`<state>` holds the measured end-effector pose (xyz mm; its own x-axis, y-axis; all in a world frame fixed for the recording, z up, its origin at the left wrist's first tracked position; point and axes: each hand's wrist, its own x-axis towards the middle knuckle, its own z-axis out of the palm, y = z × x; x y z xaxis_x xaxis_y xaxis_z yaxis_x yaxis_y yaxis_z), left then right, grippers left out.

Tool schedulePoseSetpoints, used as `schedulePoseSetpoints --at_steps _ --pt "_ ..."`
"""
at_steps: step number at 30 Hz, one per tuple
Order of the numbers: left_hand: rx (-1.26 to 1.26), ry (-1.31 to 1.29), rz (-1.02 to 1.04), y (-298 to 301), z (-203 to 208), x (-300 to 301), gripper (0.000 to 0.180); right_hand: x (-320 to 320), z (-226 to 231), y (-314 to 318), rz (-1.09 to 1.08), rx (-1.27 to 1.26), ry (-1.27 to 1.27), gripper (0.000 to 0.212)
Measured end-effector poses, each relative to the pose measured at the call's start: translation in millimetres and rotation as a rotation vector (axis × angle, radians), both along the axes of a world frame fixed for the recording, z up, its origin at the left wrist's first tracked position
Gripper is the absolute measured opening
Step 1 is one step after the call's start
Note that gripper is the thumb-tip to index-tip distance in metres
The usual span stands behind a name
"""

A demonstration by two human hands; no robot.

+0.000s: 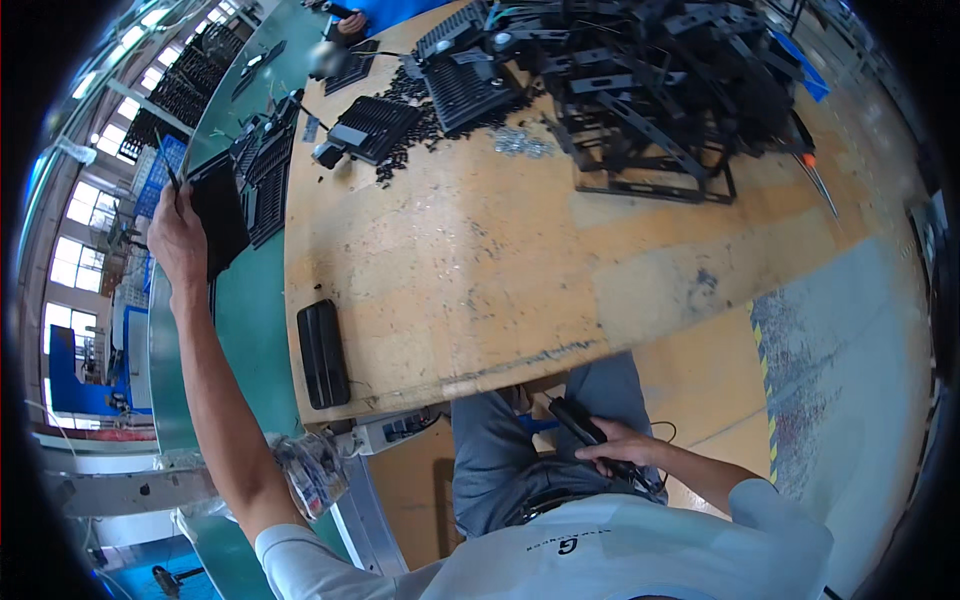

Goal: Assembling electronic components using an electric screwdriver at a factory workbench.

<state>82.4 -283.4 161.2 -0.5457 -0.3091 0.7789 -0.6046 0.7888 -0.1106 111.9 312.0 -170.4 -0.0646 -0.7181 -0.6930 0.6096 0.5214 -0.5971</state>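
Stretched out to the far left, my left hand (pixel 178 240) is closed on the edge of a flat black panel (pixel 220 210), held over the green surface. A thin dark strip sticks up past its fingers; whether it belongs to the panel I cannot tell. Low in front of my lap, my right hand (pixel 615 445) grips a black corded electric screwdriver (pixel 575 418), its tip pointing up toward the table's edge. Black finned housings (pixel 265 185) lie beside the panel on the green surface.
The wooden table (pixel 450 290) carries a tall heap of black brackets (pixel 670 90), more finned housings (pixel 375 130), scattered small black parts, silver pieces (pixel 522 142), an orange-handled tool (pixel 820 180) and a black oblong case (pixel 323 353). Another person's hand (pixel 352 22) shows at the far edge.
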Motion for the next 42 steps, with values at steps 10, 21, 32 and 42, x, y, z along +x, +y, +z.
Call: schedulePoseSetpoints --at_steps 10,21,32,42 --pt "1.101 0.069 -0.804 161.2 -44.2 -33.5 0.021 5.1 1.4 38.4 -0.104 -0.068 0.050 0.049" --pt "1.344 -0.245 -0.792 177.7 -149.0 -103.6 0.026 6.7 -1.7 56.8 -0.201 -0.149 0.053 0.045" --pt "0.513 -0.330 -1.093 340.7 -72.6 -115.1 0.013 -8.0 -7.4 69.2 -0.273 -0.141 -0.038 0.047" --pt "0.184 -0.386 -1.073 390.0 -142.9 -188.2 0.022 2.9 -3.1 73.1 -0.328 -0.143 0.083 0.049"
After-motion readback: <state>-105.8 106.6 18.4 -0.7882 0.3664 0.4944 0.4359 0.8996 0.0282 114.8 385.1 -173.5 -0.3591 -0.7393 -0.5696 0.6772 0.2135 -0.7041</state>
